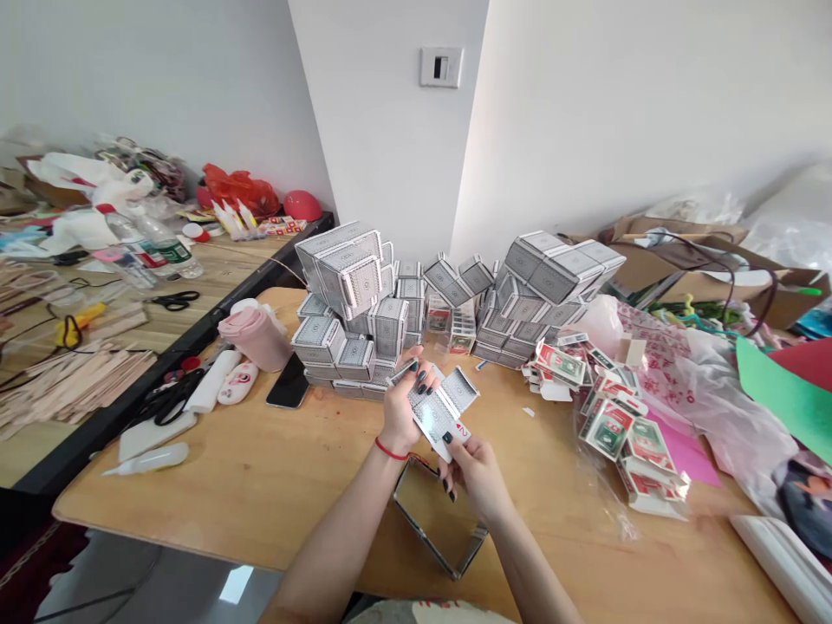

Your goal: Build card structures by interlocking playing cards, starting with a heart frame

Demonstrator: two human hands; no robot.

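Both hands hold playing cards [437,414] above the middle of the wooden table. My left hand [401,406], with a red string at the wrist, has its fingers closed around the patterned grey cards from the left. From the lower right, my right hand [471,472] pinches a card whose corner shows a red 2. Some of the cards look folded, with one part standing out to the right. Below the hands lies a four-sided frame of card strips [432,542], open in the middle; its far right side is partly hidden by my right hand.
Grey patterned card boxes are stacked at left [344,269] and right [546,269]. Red and green card packs [611,425] lie on the right beside plastic bags. A phone [288,381], pink cup [256,336], glue bottle [152,459] and black scissors [172,399] are on the left.
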